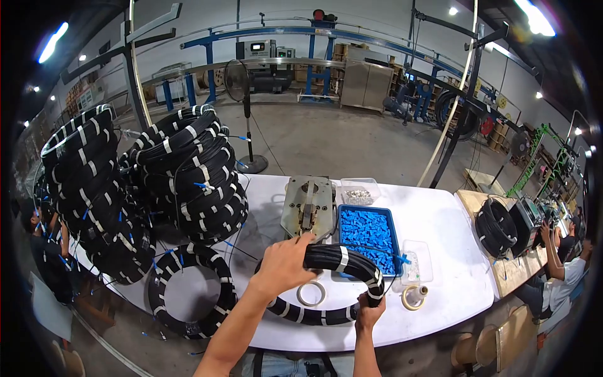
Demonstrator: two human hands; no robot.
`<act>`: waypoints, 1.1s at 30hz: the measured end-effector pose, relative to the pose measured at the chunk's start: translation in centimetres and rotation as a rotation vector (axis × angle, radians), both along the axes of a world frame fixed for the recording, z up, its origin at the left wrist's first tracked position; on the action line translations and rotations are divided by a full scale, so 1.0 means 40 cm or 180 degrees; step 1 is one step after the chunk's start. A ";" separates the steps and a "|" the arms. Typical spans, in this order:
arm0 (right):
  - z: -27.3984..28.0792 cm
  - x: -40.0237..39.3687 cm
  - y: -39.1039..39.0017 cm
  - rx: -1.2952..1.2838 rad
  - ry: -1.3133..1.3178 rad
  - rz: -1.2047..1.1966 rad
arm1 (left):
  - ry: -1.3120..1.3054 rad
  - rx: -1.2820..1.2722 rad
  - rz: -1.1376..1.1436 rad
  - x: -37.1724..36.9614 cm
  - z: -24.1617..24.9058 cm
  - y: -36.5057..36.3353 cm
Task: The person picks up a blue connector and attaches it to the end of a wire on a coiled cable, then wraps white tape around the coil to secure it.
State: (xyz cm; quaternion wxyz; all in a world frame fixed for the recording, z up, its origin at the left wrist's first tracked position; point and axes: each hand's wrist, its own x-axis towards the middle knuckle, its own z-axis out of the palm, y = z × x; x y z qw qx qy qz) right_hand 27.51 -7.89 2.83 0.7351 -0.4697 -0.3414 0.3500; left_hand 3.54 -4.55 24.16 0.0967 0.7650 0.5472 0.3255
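A black cable coil [359, 264] bound with white tape bands is held tilted over the white table. My left hand [286, 267] is closed over the coil's upper left part; its fingertips are partly hidden. On the lower right side, my right hand [369, 312] grips the same coil. A thin cable end with a blue tip [402, 258] sticks out to the right of the coil. Just beyond my left hand stands a metal bench press [308, 204]. A tape roll [311, 293] lies on the table, seen through the coil's opening.
Tall stacks of taped coils [188, 179] stand at the left, with one coil [221, 276] lying flat before them. A blue tray [396, 239] holds small blue connectors. Clear containers [422, 261] and another tape roll [414, 298] lie to the right. People work at both sides.
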 end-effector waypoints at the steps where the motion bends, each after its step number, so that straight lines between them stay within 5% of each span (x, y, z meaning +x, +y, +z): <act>1: -0.001 -0.004 0.003 0.0006 -0.0030 -0.0087 | -0.0002 -0.0069 0.0107 0.009 -0.006 0.009; 13: 0.049 -0.003 0.007 -0.1026 -0.0027 -0.0009 | 0.0210 0.0127 0.0140 0.016 -0.028 0.011; 16: -0.018 0.008 -0.029 -0.1357 -0.0661 -0.0081 | 0.0186 0.0239 0.0206 0.006 -0.025 -0.001; 20: -0.037 -0.092 -0.135 -0.0996 -0.1989 -0.1535 | 0.0297 0.0088 0.0166 -0.006 -0.023 -0.004; 24: 0.071 -0.199 -0.132 0.0152 -0.2775 0.0011 | 0.0364 0.0022 0.0115 0.013 -0.021 -0.004; 26: 0.023 -0.229 -0.062 -0.0212 -0.2944 0.0700 | 0.0299 0.0132 0.0126 0.023 -0.022 -0.006; 33: -0.074 -0.299 0.110 -0.1505 -0.4610 0.1213 | 0.0352 0.0090 0.0020 0.024 -0.004 0.000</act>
